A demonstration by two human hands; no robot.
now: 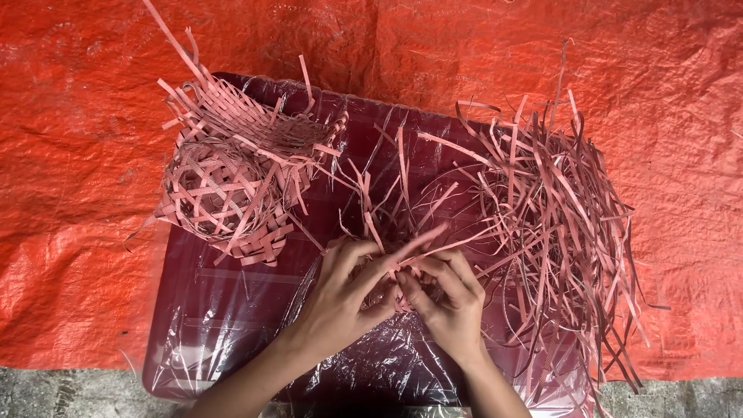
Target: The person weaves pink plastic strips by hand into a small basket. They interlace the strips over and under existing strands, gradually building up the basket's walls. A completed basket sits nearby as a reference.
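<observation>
My left hand and my right hand meet at the middle of a dark red table covered in clear plastic. Both pinch thin pink strips that fan out upward from a small woven piece held between the fingers. My left forefinger points up to the right across a strip. The woven piece itself is mostly hidden by the fingers.
Two woven pink baskets, stacked and tilted, lie at the table's far left with loose strip ends sticking out. A big loose pile of pink strips covers the right side. An orange tarp lies under the table.
</observation>
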